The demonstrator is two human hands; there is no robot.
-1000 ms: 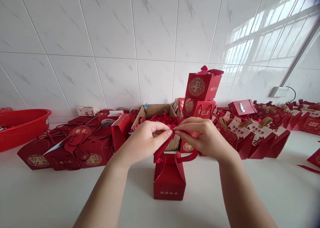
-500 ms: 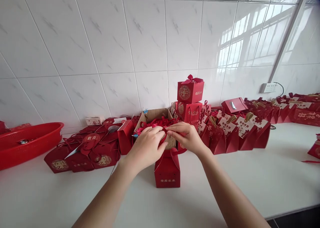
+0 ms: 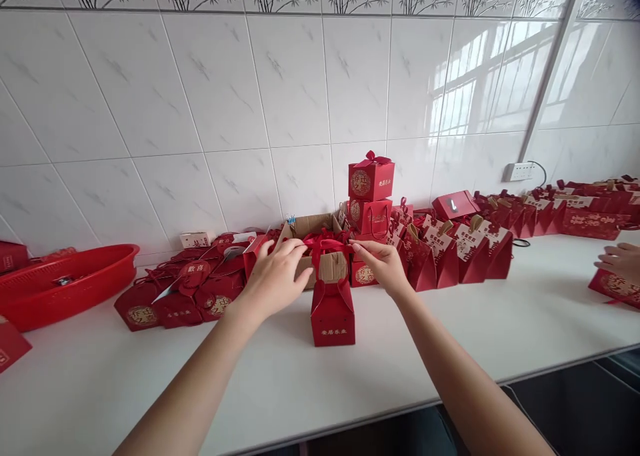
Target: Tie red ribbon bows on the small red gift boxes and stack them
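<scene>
Ribbon first: red strip held up above a small red box, which stands upright on the white table, printed side facing the person. Box sits central, likely so both hands can get at its top evenly. Right hand: thumb and forefinger pinched on one end of the strip, holding it roughly level, probably so it doesn't sag onto the box. Left hand at the other end: fingertips touching or just beside the strip, thumb spread away below; can't tell from here whether it actually grips. A length drops from near the left fingertips to the box top, so strip and box look joined. Open carton close behind the box, red strips heaped inside; presumably parked there for easy reach. Stacked boxes just right of the carton, top one wearing a bow; stacking likely saves table space. Box pile to the left, bags lined up to the right, both set back toward the tiled wall, I guess to stay out from under the forearms. Red basin further left. Co-worker's hand at the right edge, over another red box.
</scene>
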